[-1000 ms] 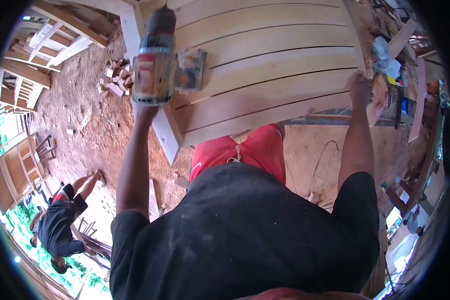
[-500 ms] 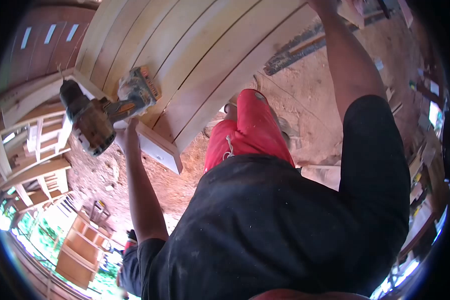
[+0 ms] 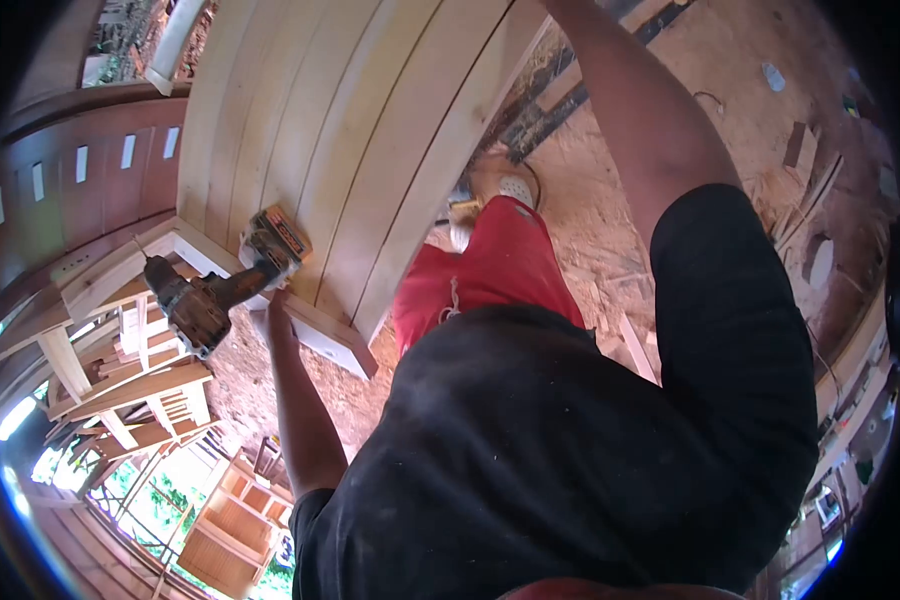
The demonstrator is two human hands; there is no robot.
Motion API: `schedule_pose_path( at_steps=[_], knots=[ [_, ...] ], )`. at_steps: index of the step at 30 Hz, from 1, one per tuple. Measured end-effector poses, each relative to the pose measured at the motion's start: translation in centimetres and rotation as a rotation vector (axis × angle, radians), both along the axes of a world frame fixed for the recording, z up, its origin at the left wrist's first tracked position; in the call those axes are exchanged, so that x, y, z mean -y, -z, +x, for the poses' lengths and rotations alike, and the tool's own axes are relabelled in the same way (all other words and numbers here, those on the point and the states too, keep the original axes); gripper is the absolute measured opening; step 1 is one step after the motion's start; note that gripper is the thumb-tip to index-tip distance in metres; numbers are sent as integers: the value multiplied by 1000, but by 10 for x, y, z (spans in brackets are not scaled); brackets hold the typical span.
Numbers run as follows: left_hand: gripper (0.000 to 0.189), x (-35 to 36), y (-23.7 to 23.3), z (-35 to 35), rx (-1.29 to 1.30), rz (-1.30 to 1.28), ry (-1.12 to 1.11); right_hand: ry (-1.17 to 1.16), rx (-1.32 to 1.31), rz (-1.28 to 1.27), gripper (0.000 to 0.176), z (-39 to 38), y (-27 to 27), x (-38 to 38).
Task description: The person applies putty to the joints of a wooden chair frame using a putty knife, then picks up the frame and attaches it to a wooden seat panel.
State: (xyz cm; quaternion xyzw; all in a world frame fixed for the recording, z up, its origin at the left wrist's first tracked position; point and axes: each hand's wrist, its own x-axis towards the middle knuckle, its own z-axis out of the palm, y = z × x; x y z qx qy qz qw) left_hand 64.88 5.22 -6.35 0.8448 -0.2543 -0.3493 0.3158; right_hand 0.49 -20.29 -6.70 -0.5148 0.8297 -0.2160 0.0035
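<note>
A pale wooden panel of long planks (image 3: 365, 140), with a raised board across its near end, slants up through the top of the view. My left hand (image 3: 274, 312) is closed on that end board, its fingers mostly hidden. Just above the hand, a worn cordless drill (image 3: 198, 310) rests on the panel's corner, its battery over the planks and its bit pointing up-left. My right arm stretches along the panel's right side to the top edge of the view, where the hand is cut off.
Wooden frames (image 3: 135, 340) stand at the left, with a shelf-like cabinet (image 3: 225, 540) lower down. Dark beams (image 3: 545, 120) lie under the panel's right side. Wood scraps (image 3: 810, 190) litter the dirt floor at right. A reddish plank wall (image 3: 80, 185) is at upper left.
My view has shifted, and the panel's near end and the drill sit lower in it. My right forearm is further left, and its hand has passed out of the top.
</note>
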Motion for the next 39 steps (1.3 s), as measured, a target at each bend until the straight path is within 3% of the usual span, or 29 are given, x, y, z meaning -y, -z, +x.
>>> schedule_pose_path(
  at_steps=[2, 5, 8, 9, 12, 13, 15, 18, 23, 28, 32, 39],
  knots=[
    [61, 0, -11, -17, -34, -57, 18, 20, -13, -52, 69, -1, 2, 2],
    [68, -6, 26, 24, -46, -199, 60, 10, -24, 187, 77, -3, -6, 7],
    [91, -3, 7, 4, -177, -200, 56, 56, -124, -46, 52, -1, 11, 6],
    [92, -4, 15, 12, -175, -199, 49, 42, -68, 31, 65, -6, 14, 10],
    [94, -3, 16, 10, -106, -308, 80, 44, -45, 39, 65, -4, 13, 4],
    [96, 0, 14, 12, -144, -189, -14, 57, -44, 68, 67, -7, 6, 3],
    [86, -4, 5, 14, -195, -242, 19, 57, -32, 180, 71, 3, 4, -22],
    [71, 10, -19, 1, -136, -216, 108, 172, -68, 137, 66, 20, 10, -58],
    [60, 18, -20, 44, -127, -143, 302, 248, 57, 193, 62, 40, -2, -121],
    [61, 38, -21, 64, -122, -100, 344, 391, 74, 201, 61, 57, 9, -188],
    [61, 62, 33, 136, -203, -189, 390, 494, 57, 212, 62, 73, 16, -245],
    [61, 105, 33, 152, -113, -162, 448, 668, 75, 325, 69, 104, 31, -334]
  ],
)
